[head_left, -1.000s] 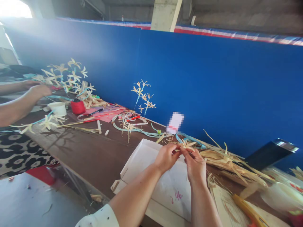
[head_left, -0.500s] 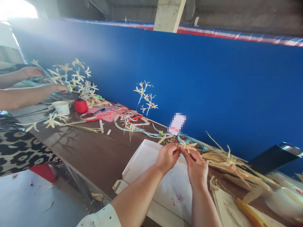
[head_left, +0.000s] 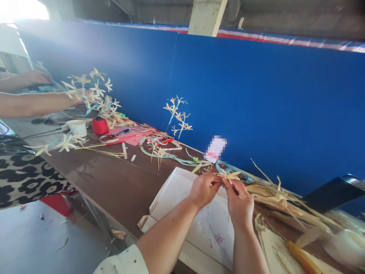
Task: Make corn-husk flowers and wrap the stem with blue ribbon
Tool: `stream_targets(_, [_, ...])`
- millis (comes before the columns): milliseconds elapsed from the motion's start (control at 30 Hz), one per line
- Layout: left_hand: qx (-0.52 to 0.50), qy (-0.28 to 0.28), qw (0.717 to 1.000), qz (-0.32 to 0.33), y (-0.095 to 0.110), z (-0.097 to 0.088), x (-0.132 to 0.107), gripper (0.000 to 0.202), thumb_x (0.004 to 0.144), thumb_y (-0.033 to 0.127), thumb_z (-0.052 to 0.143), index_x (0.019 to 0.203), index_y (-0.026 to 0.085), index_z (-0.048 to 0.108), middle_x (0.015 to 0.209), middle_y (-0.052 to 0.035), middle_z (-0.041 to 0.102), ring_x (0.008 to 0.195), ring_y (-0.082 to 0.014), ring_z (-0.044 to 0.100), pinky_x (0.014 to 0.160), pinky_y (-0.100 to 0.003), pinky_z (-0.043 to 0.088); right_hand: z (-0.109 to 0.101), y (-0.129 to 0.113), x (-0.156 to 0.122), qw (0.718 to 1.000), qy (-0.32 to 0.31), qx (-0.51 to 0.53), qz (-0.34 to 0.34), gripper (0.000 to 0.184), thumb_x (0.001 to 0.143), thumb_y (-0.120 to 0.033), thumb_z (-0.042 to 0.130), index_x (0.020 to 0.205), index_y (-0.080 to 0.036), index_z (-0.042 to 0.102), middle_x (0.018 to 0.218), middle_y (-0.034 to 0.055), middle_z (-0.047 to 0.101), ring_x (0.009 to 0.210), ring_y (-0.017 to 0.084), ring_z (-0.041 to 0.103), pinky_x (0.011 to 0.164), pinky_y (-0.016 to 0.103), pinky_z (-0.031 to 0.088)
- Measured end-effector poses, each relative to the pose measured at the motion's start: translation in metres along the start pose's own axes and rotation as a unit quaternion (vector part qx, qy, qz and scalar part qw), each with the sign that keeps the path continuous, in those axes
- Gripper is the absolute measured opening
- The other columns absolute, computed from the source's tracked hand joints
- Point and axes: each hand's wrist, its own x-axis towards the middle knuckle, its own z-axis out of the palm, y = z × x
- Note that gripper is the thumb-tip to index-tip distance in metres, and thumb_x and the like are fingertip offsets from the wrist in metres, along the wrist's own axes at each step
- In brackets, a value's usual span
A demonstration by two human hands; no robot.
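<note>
Both of my hands meet over a white cardboard box lid (head_left: pixel 168 192) with pink handwriting on it. Pinched between my fingertips is a cream-coloured craft flower (head_left: pixel 231 176), its pointed petals fanning out beyond my fingers. My left hand (head_left: pixel 205 189) has thumb and forefinger pressed together at the flower's base. My right hand (head_left: pixel 239 198) grips the same base from the right, with fingers curled. The base itself is mostly hidden by my fingers. Just behind lie a light-blue strip (head_left: pixel 242 174) and a heap of dry husks (head_left: pixel 270 196).
A co-worker's arms (head_left: pixel 34 104) reach in from the left by flower sprays (head_left: pixel 97 91). A white cup (head_left: pixel 77 128), red thread spool (head_left: pixel 99 126) and pale-blue cords (head_left: pixel 148 152) lie on the brown table (head_left: pixel 114 186). A dark cylinder (head_left: pixel 333 192) and yellow-handled tool (head_left: pixel 303 257) are right.
My hands stay together on the flower, with slight finger movement; more of its petals show. The co-worker's nearer arm has moved further in. The whole view has shifted slightly.
</note>
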Motion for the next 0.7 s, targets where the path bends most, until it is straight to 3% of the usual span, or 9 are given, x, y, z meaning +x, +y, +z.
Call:
stream_targets(133, [-0.044, -0.039, 0.997, -0.042, 0.004, -0.001, -0.002, 0.039, 0.073, 0.017, 0.059, 0.111, 0.018, 0.059, 0.114, -0.0078, 0.059, 0.08, -0.0134, 0.061, 0.067, -0.023, 0.051, -0.003, 0.003, 0.001, 1.0, -0.01, -0.021, 0.011, 0.037, 0.078, -0.054, 0.056, 0.081, -0.02, 0.069, 0.081, 0.006, 0.067, 0.074, 0.021, 0.058, 0.071, 0.03, 0.041])
stream_targets(267, [-0.089, -0.036, 0.993, -0.069, 0.002, -0.002, -0.002, 0.064, 0.068, 0.013, 0.061, 0.129, 0.019, 0.044, 0.121, -0.0089, 0.055, 0.089, -0.0146, 0.057, 0.075, -0.025, 0.049, -0.004, 0.004, 0.001, 0.999, -0.019, -0.024, 0.027, 0.038, 0.079, -0.055, 0.054, 0.085, -0.02, 0.068, 0.076, 0.0043, 0.066, 0.066, 0.019, 0.057, 0.066, 0.028, 0.041])
stream_targets(467, [-0.098, 0.102, 0.978, -0.154, -0.005, -0.009, 0.009, 0.061, 0.071, 0.01, 0.057, 0.13, 0.019, 0.044, 0.112, -0.0073, 0.06, 0.084, -0.0133, 0.055, 0.078, -0.028, 0.046, -0.002, 0.002, -0.001, 0.994, -0.046, 0.017, 0.094, 0.038, 0.079, -0.055, 0.055, 0.087, -0.019, 0.065, 0.057, -0.0005, 0.058, 0.047, 0.015, 0.05, 0.052, 0.026, 0.039])
stream_targets(600, [-0.241, 0.056, 0.947, -0.203, -0.003, -0.014, 0.015, 0.05, 0.078, 0.02, 0.058, 0.127, 0.014, 0.047, 0.097, -0.0082, 0.067, 0.085, -0.0146, 0.06, 0.077, -0.028, 0.047, 0.002, 0.0, -0.002, 0.985, -0.14, 0.062, 0.081, 0.034, 0.082, -0.052, 0.054, 0.089, -0.02, 0.064, 0.054, -0.0018, 0.056, 0.045, 0.013, 0.048, 0.048, 0.025, 0.036])
stream_targets(700, [-0.306, 0.019, 0.921, -0.24, 0.0, -0.017, 0.018, 0.046, 0.076, 0.022, 0.062, 0.12, 0.011, 0.054, 0.088, -0.0073, 0.069, 0.077, -0.014, 0.062, 0.073, -0.027, 0.048, 0.005, -0.002, -0.003, 0.977, -0.186, 0.078, 0.066, 0.032, 0.082, -0.05, 0.054, 0.087, -0.02, 0.064, 0.06, -0.0002, 0.059, 0.047, 0.013, 0.05, 0.047, 0.024, 0.036])
